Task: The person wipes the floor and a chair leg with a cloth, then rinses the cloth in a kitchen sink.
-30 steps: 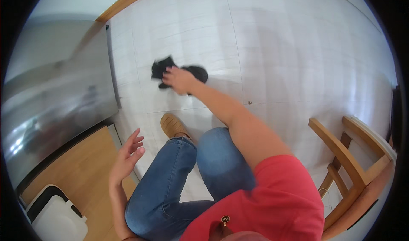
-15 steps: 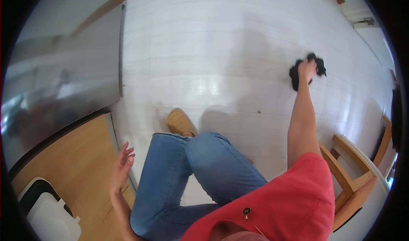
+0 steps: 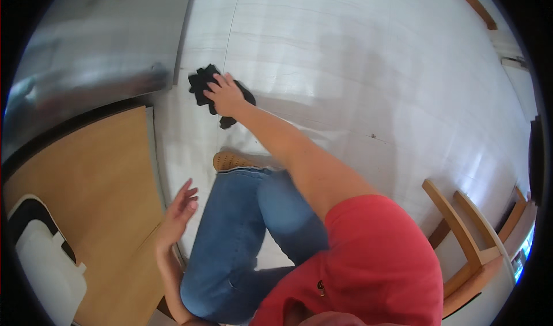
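Note:
My right hand (image 3: 226, 98) lies spread on top of a crumpled black cloth (image 3: 201, 83), pressing it against the pale floor (image 3: 322, 66). Bits of the cloth stick out around the fingers and beyond the wrist. The arm reaches across to the left, over my bent knees. My left hand (image 3: 178, 215) hovers beside my left thigh, near a light wood panel (image 3: 103, 199). Its fingers are loosely apart, and nothing is in them.
A shiny metal surface (image 3: 115, 49) stands at the left, close to the cloth. A white and black object (image 3: 49, 257) is by the wood panel. Wooden furniture legs (image 3: 455, 222) stand at the right. A small dark speck (image 3: 373, 136) lies on the floor.
My right hand has swept the black cloth from the far right across the floor to the left, near the metal surface. The view has shifted; my left hand remains beside my thigh.

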`<state>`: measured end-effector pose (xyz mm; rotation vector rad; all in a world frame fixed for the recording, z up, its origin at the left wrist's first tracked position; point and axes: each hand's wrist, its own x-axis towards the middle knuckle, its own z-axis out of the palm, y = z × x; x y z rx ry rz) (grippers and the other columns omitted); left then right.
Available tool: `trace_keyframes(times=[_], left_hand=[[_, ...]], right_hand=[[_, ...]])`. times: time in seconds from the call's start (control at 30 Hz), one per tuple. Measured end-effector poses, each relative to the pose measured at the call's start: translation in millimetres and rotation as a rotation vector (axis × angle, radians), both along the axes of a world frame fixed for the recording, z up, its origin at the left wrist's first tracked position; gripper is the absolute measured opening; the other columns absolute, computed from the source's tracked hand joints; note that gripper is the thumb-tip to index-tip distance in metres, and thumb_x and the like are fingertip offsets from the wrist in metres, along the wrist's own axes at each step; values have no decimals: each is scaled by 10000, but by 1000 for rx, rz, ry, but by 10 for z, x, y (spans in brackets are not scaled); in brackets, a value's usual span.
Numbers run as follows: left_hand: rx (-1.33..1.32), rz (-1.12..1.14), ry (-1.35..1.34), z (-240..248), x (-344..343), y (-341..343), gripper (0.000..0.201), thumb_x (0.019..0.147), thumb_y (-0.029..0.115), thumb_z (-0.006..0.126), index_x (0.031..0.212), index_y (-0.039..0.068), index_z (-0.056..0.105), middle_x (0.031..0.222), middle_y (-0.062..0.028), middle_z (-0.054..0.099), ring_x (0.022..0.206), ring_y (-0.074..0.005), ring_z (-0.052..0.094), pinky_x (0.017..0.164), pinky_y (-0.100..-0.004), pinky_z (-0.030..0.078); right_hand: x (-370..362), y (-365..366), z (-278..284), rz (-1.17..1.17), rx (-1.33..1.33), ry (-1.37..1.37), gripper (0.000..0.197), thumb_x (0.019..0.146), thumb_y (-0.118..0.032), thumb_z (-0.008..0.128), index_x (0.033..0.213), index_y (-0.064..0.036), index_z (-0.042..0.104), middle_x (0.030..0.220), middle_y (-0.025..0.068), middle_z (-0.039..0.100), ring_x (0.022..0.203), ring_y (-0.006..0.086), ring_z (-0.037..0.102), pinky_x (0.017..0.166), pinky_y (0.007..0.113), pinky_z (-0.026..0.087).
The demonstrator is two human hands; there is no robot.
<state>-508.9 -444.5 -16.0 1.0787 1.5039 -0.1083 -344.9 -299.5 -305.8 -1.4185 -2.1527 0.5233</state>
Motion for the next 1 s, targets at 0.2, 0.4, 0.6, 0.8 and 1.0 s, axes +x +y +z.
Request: trace_keyframes(times=[0.2,0.4,0.6,0.8,1.0], left_hand=[[116,34,127,81,-456,12,586,938,342,492,1424,103,268,1314,-180,444,1185,-228,441,1006,-359,337],[104,92,72,62,-485,60,613,931,399,481,1430,118,263,1342,-156,429,1219,-247,430,1038,-374,297],[-16,159,194,-65,-682,-279,705,894,484,504,1436,115,245,1361,-218,384,1236,-287,410,1056,-393,262],[12,51,152,-58,-403,-47,720,889,493,506,1434,101,246,1362,-217,381,1224,-287,416,1058,-395,264],[119,47,185,249,-311,-3,673,908,474,481,1424,96,270,1361,-200,388,1233,-277,417,1063,-382,275]], right_hand=[[2209,-1327,184,-552,-105,-145,468,695,-125,580,1159,-68,569,1185,123,554,1214,308,415,1086,460,212],[4082,-3406,-46,-1149,-396,-567,601,823,-200,537,1365,-37,334,1401,194,336,1336,389,212,1097,513,132],[1880,-2440,76,-703,-220,-122,597,688,-204,625,1240,-23,485,1275,235,452,1275,410,320,1091,530,182],[1031,-1394,198,-194,-90,-21,484,774,-192,596,1249,-140,517,1323,159,433,1292,348,322,1061,476,270],[2565,-2536,55,-613,-244,-194,482,699,-30,528,1163,-149,583,1193,133,535,1133,314,476,966,446,365]])
